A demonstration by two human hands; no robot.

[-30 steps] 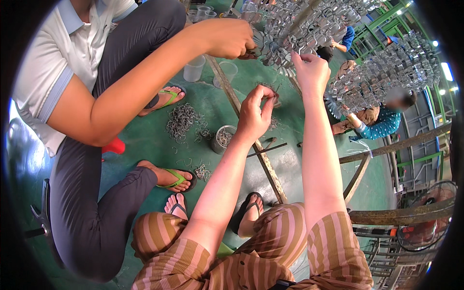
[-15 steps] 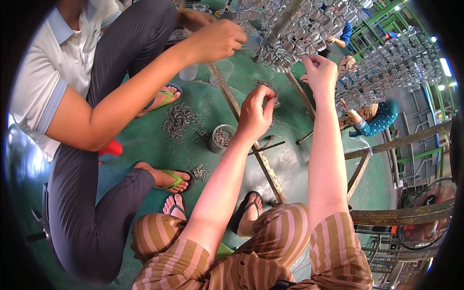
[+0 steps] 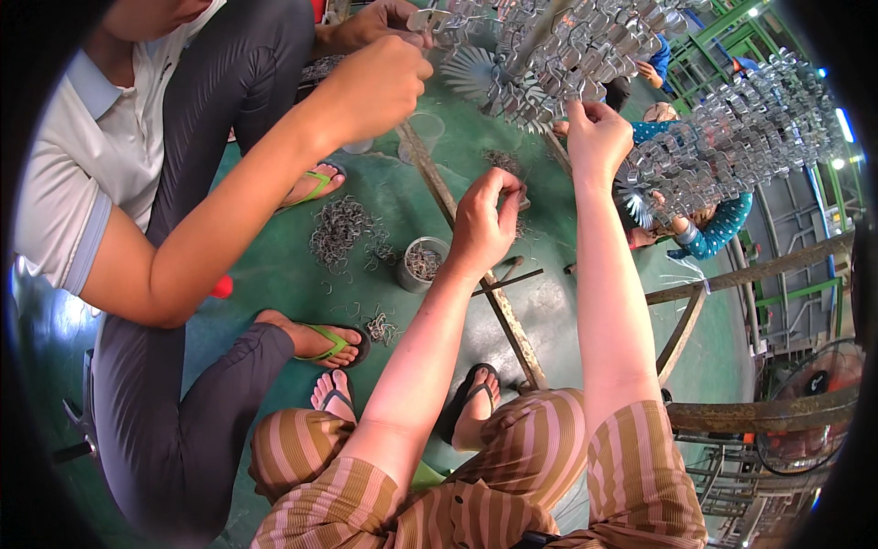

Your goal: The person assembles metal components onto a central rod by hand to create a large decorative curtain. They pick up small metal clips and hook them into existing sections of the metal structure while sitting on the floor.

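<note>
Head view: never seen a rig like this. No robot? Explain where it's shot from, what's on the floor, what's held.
No machine: a person works bare-handed, with striped sleeves coming in at the lower edge. The view is from the left of two fisheye cameras worn on that person's head, so straight edges bend near the rim.

The right hand is raised, fingertips at the lower edge of a cluster of shiny bent metal clips. The left hand is lower, thumb and fingers curled together. Whether either grip holds a small piece, I can't tell.

On the green floor are a pile of small metal hooks and a round container with more inside. A co-worker's hands also show at upper left.
</note>
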